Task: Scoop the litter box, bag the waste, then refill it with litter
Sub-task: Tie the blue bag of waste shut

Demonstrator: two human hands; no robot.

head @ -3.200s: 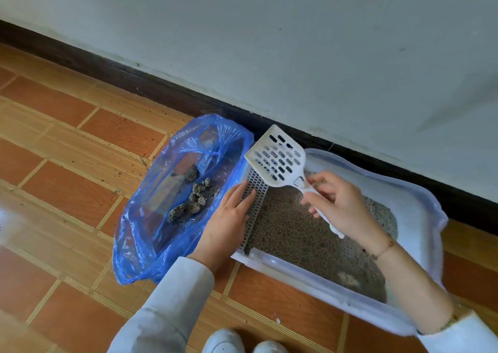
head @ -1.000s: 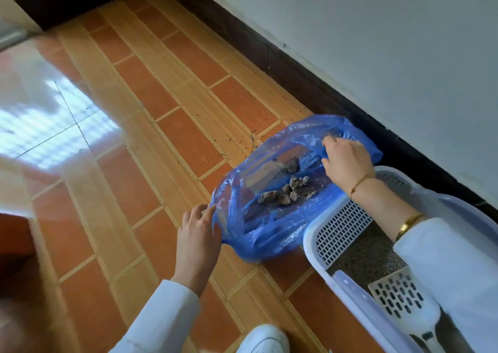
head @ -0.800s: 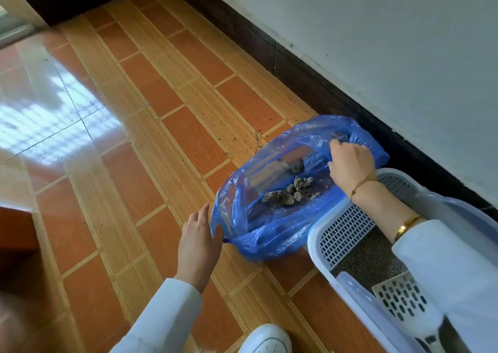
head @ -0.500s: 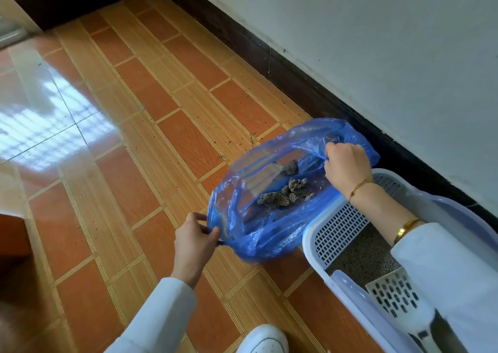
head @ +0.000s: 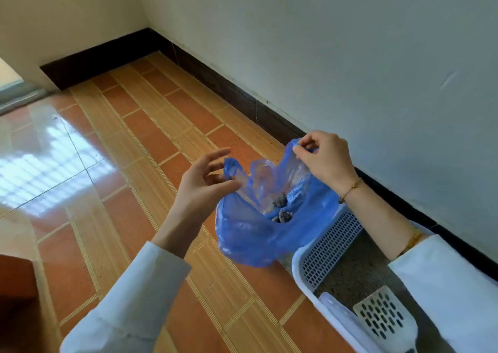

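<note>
Wall: pale, plastered white wall [head: 323, 42], meeting a second wall at the far corner; a dark brown skirting board [head: 229, 93] runs along its foot.

Floor: glossy terracotta and tan tiled floor [head: 113, 164], speckled with scattered dark grains near the skirting; window light reflects at the left edge.

Litter box: pale lilac-white plastic litter box [head: 304, 269], at lower right against the skirting. Only its near left corner shows; the rest is hidden by the right sleeve or cut by the frame edge. A white perforated grid panel [head: 331, 242] lines its left end, and grey granular litter [head: 353, 274] fills the bottom.

Sleeves: two light grey-white long sleeves [head: 121, 307], one on each forearm.

Bag: translucent blue plastic bag [head: 250, 231], held up off the floor, just beside the box's left corner and partly overlapping the grid panel. Its mouth is pulled open upward.

Scoop: white slotted plastic litter scoop [head: 382, 317], lying inside the box on the litter, lower right; handle end cut off by the frame.

Right hand [head: 323, 158]: pinching the bag's upper right rim between thumb and fingertips; thin gold bracelet [head: 350, 189] at the wrist.

Left hand [head: 202, 188]: pinching the bag's left rim with thumb and a finger, the other fingers spread loose.

Waste: several dark grey clumps of soiled litter [head: 281, 209], resting in the bottom of the bag.

Corner object: reddish-brown block [head: 13, 280] at the far left edge, identity unclear.
</note>
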